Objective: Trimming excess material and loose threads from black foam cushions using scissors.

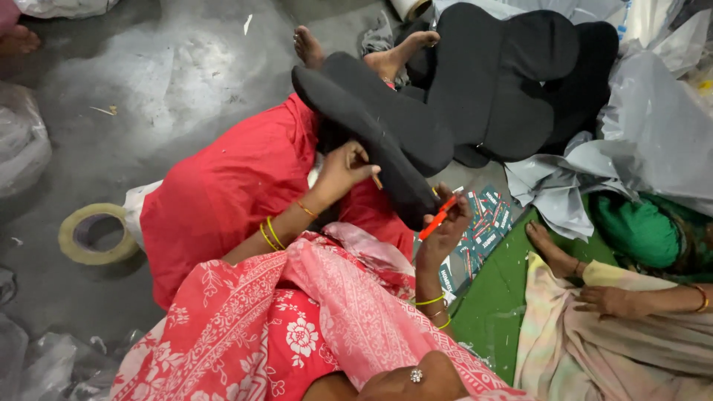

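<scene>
Your left hand (345,169) is pinched down on the edge of the black foam piece (386,148), fingers curled tight around its lower end, so it's holding that, not loose at all. Your right hand (445,223) is closed around a thin orange-red tool (438,217), could be a cutter or a pen, can't really tell which, and its tip sits right at the bottom tip of the same black piece.

That black piece runs up and away from you at a slant, lying over your lap on the red cloth (230,193), and it overlaps a bigger stack of black shaped pads (512,82) further out. Just under your right hand there's a scatter of small dark printed labels (486,223) on the floor (148,89), next to a green sheet (505,297).

Off to your left a roll of tape (96,234) lies flat on the floor. On your right another person sits close by, their hand (609,301) resting on pale cloth, with grey plastic sheeting (653,134) bunched beyond them.
</scene>
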